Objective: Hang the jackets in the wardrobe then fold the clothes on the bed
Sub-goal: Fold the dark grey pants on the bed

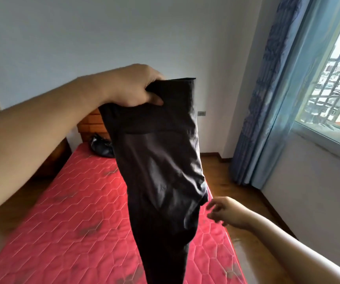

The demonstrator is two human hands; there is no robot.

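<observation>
A dark, shiny garment [160,171] hangs in the air above the red quilted mattress [66,212]. My left hand [136,87] grips its top edge, thumb in front of the cloth. The fabric drops down past the bottom of the view. My right hand [224,212] hovers just right of the hanging cloth with fingers loosely spread, holding nothing and a little apart from the fabric. A second dark garment [100,147] lies crumpled at the far end of the mattress near the headboard.
A wooden headboard [91,124] stands against the white wall. Wooden floor [226,177] runs along the bed's right side. Blue curtains [271,99] and a barred window [335,85] fill the right. A door frame shows at the far left edge.
</observation>
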